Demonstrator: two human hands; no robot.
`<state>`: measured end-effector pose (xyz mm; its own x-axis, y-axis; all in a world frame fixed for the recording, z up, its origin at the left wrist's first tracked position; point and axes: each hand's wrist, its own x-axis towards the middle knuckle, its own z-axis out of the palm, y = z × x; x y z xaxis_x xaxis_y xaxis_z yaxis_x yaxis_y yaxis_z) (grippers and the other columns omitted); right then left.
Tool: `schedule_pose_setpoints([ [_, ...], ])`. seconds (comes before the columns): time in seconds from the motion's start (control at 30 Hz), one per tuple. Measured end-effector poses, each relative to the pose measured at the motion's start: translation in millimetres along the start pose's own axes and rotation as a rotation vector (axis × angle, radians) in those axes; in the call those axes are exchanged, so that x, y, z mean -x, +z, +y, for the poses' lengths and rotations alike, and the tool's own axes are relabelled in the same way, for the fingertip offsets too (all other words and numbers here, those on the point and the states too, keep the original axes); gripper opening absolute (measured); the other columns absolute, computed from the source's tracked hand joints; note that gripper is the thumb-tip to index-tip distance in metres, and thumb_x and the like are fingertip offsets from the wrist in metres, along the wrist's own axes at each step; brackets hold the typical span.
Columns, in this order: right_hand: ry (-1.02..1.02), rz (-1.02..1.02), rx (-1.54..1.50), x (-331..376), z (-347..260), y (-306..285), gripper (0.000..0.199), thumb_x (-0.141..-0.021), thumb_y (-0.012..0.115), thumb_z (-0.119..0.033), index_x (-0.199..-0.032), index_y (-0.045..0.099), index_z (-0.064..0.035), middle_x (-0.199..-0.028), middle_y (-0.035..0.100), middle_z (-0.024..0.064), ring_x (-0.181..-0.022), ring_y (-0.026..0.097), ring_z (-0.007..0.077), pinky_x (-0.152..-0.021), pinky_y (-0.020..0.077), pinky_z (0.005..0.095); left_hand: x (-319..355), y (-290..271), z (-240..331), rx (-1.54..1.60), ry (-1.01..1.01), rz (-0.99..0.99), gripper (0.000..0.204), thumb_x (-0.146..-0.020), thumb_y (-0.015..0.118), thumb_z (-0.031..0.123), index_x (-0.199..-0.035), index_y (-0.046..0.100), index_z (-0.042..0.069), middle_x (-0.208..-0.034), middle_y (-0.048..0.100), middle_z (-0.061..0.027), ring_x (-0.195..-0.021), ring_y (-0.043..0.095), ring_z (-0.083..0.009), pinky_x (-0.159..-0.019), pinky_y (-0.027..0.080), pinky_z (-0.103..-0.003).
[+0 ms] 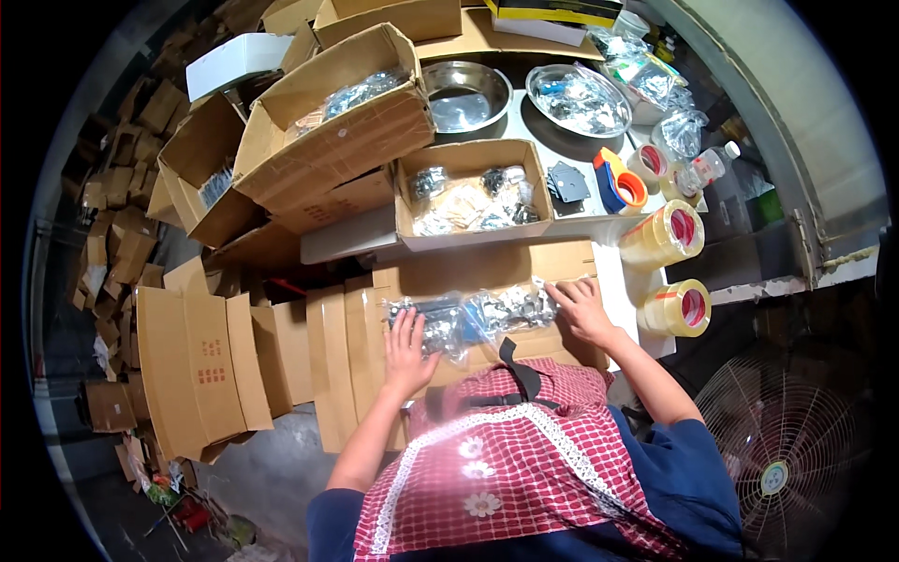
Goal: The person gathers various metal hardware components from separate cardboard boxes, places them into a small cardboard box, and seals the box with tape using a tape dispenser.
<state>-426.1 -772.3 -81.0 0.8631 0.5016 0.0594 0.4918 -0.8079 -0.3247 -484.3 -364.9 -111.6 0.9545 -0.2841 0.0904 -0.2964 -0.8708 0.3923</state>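
Observation:
A long clear plastic bag [510,307] of metal and dark hardware parts lies across a flat piece of cardboard [440,272] in front of me. Something blue shows near the bag's middle. My left hand [406,354] rests on the bag's left end, fingers stretched out and thumb apart. At the other end, my right hand [584,313] has its thumb and fingers bent at the bag's edge and seems to pinch the film; the fingertips are partly hidden. Beyond the cardboard stands an open carton [405,211] with small bagged parts and light-coloured pieces inside.
Clear tape rolls [655,242] and an orange-and-blue tape dispenser [613,183] line the right side. Farther back are a metal bowl [506,98], another bowl of bagged parts [532,101] and a large open carton [328,140]. Folded cartons [192,375] stand left; a floor fan [721,450] is lower right.

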Motion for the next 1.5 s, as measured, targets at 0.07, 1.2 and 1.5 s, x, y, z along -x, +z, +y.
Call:
schedule_pose_setpoints([
  [0.07, -0.007, -0.008, -0.016, -5.4, -10.8, 6.4, 0.069, -0.082, 0.060, -0.002, -0.148, 0.048, -0.0168, -0.130, 0.055, 0.0143, -0.117, 0.050, 0.0353, -0.108, 0.0327, 0.0509, -1.1, 0.5, -0.6, -0.002, 0.003, -0.008, 0.086, -0.084, 0.074, 0.033, -0.154, 0.031, 0.006, -0.164, 0.023, -0.0140, -0.153, 0.018, -0.0352, -0.117, 0.023, -0.064],
  [1.2, -0.242, -0.019, -0.053, -76.3, -74.5, 33.1, 0.075, -0.073, 0.081, -0.023, -0.136, 0.049, 0.0012, -0.116, 0.056, 0.0157, -0.115, 0.050, 0.0339, -0.112, 0.0290, 0.0520, -2.6, -9.3, 4.5, -0.003, 0.011, 0.034, 0.084, -0.082, 0.074, 0.031, -0.151, 0.036, 0.004, -0.158, 0.034, -0.0162, -0.149, 0.027, -0.0370, -0.114, 0.028, -0.060],
  [1.5, -0.242, -0.081, -0.174, -86.3, -74.6, 32.4, 0.076, -0.070, 0.072, -0.008, -0.141, 0.046, 0.0021, -0.118, 0.054, 0.0176, -0.116, 0.049, 0.0368, -0.100, 0.0458, 0.0445, -1.1, -6.4, 2.7, -0.039, 0.032, 0.016, 0.092, -0.084, 0.073, 0.033, -0.155, 0.026, -0.002, -0.163, 0.026, -0.0202, -0.152, 0.025, -0.0373, -0.113, 0.029, -0.061],
])
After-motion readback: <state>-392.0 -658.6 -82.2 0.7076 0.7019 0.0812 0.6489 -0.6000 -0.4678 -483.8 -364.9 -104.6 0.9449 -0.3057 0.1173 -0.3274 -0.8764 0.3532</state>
